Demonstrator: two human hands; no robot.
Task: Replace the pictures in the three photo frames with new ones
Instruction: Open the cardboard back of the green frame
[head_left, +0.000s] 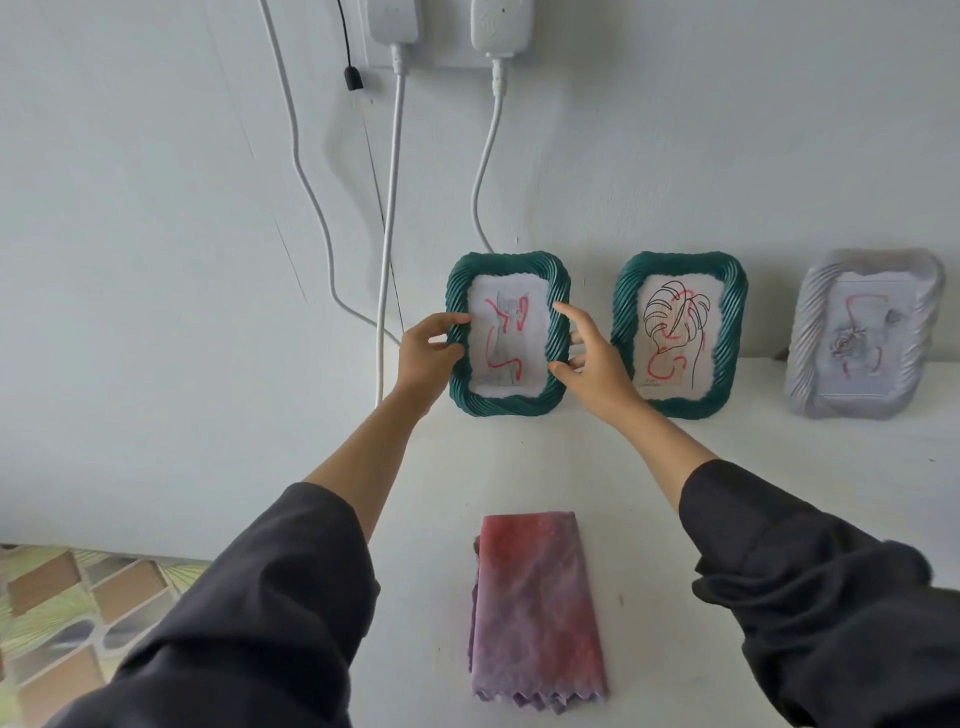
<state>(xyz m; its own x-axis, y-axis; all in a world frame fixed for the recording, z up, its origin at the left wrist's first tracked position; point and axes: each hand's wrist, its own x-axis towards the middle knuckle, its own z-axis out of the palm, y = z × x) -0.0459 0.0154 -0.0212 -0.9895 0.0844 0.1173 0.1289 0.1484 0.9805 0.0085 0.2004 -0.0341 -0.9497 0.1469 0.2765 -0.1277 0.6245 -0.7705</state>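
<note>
I have just one view, from the camera worn on the person's head, wide-angle, looking forward and down across the white tabletop (675, 545) toward the wall. It sits close: both sleeved forearms run up from the bottom corners. The tabletop fills the lower right, the wall rises behind it, and patterned flooring shows at its left.

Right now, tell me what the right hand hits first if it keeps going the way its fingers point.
The right hand points up and left at the green cat-picture frame; its fingers would meet that frame's right edge first. They already look at or almost on it; contact is unclear.
</note>
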